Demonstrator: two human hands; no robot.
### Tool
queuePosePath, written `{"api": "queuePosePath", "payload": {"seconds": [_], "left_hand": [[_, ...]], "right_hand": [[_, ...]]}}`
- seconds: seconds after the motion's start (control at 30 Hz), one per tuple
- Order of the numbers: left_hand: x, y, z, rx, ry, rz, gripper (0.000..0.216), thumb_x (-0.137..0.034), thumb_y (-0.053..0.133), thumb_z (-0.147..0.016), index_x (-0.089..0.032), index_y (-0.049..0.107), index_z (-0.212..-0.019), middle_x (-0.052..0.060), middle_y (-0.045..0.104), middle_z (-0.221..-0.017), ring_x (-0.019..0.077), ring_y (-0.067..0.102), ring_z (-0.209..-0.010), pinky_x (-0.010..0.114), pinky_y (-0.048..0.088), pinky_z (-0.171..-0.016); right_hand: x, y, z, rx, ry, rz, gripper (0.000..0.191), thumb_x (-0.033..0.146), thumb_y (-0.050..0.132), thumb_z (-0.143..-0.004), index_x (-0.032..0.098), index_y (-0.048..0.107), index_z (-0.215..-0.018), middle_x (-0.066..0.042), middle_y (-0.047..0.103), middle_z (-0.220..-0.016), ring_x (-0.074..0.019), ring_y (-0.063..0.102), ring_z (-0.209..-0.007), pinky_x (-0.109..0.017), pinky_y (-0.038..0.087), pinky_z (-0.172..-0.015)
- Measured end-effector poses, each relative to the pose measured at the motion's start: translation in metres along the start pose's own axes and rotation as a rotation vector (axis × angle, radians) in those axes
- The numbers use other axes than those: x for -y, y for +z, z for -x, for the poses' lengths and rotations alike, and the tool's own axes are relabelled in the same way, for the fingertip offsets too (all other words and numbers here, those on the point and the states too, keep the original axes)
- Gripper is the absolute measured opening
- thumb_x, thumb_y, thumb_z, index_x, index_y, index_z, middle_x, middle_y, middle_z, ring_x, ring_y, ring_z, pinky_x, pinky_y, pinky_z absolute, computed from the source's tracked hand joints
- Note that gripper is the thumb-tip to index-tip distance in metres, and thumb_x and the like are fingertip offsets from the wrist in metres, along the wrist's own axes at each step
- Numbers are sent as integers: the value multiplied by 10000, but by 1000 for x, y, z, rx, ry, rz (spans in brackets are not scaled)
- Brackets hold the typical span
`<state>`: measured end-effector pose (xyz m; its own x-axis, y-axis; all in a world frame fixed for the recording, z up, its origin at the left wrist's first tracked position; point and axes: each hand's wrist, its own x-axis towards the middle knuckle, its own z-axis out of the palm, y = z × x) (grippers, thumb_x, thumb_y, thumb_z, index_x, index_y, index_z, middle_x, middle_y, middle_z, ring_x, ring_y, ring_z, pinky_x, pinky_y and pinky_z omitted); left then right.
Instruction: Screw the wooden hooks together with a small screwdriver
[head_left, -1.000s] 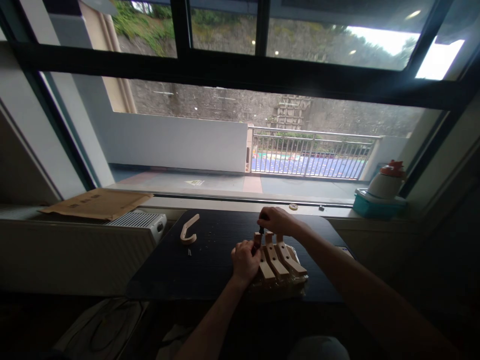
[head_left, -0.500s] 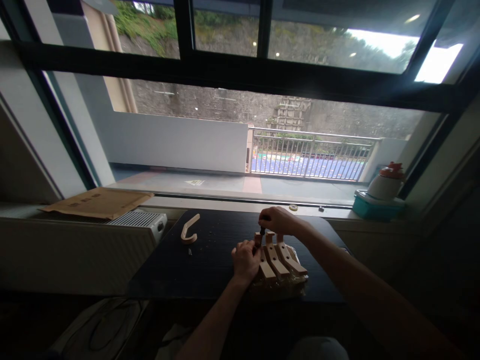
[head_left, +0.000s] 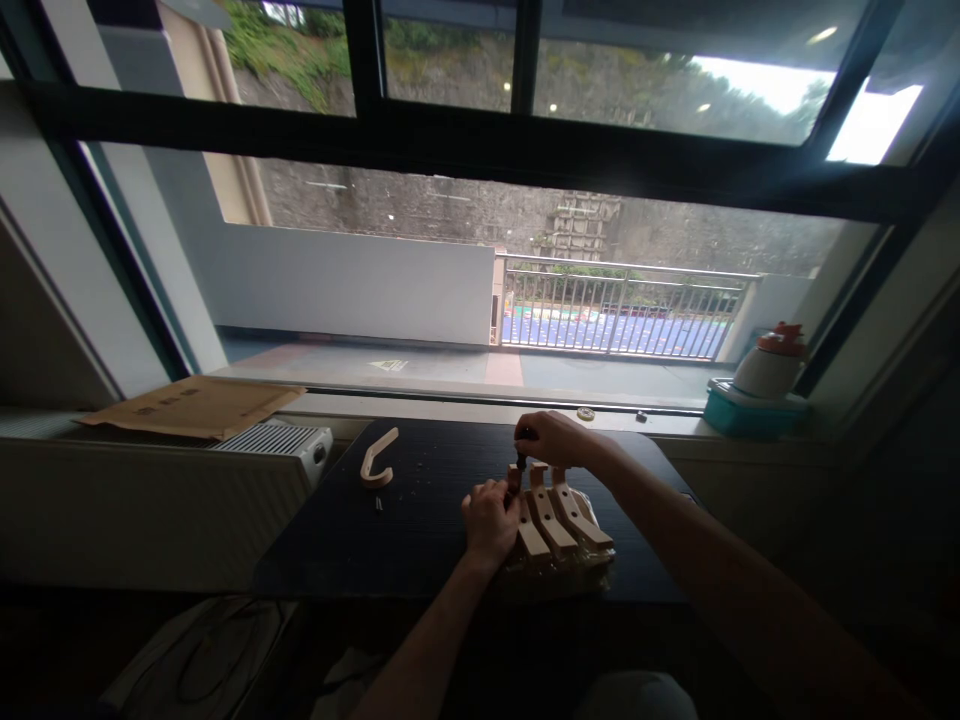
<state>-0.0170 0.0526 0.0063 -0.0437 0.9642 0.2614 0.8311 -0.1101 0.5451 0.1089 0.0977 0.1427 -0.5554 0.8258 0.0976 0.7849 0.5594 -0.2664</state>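
A wooden assembly of pale hook-shaped pieces [head_left: 559, 520] lies on a dark table [head_left: 420, 520], on a clear plastic wrap. My left hand [head_left: 489, 518] is closed around the assembly's left end, holding it down. My right hand [head_left: 551, 440] is closed on a small dark-handled screwdriver [head_left: 520, 458], its tip pointing down onto the leftmost wooden piece. One loose curved wooden hook [head_left: 377, 458] lies apart on the table's far left, with a small screw [head_left: 379, 504] near it.
A window sill runs behind the table, with a white-and-orange container on a teal box [head_left: 757, 395] at the right. A flat cardboard sheet [head_left: 191, 405] and a white radiator [head_left: 274, 445] are at the left. Cables lie on the floor below.
Both hands keep the same grip and place; my right hand has turned very slightly on the screwdriver. The view has shifted a little.
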Motion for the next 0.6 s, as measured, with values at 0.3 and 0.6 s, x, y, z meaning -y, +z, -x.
{"api": "queuePosePath", "payload": {"seconds": [0.3, 0.6], "left_hand": [[2, 2, 0, -29, 4, 75, 156, -246, 477, -798, -215, 583, -909, 34, 631, -926, 205, 529, -955, 360, 339, -890], [1, 0, 0, -9, -42, 113, 204, -243, 485, -757, -188, 581, -928, 59, 602, -983, 210, 525, -979, 336, 361, -872]], "right_hand": [[-1, -1, 1, 50, 35, 14, 246, 316, 541, -773, 166, 647, -936, -40, 659, -836, -120, 559, -674, -223, 385, -596], [-1, -1, 4, 34, 19, -2, 248, 292, 491, -811, 154, 659, -929, -41, 669, -810, -111, 558, -653, -211, 381, -593]]}}
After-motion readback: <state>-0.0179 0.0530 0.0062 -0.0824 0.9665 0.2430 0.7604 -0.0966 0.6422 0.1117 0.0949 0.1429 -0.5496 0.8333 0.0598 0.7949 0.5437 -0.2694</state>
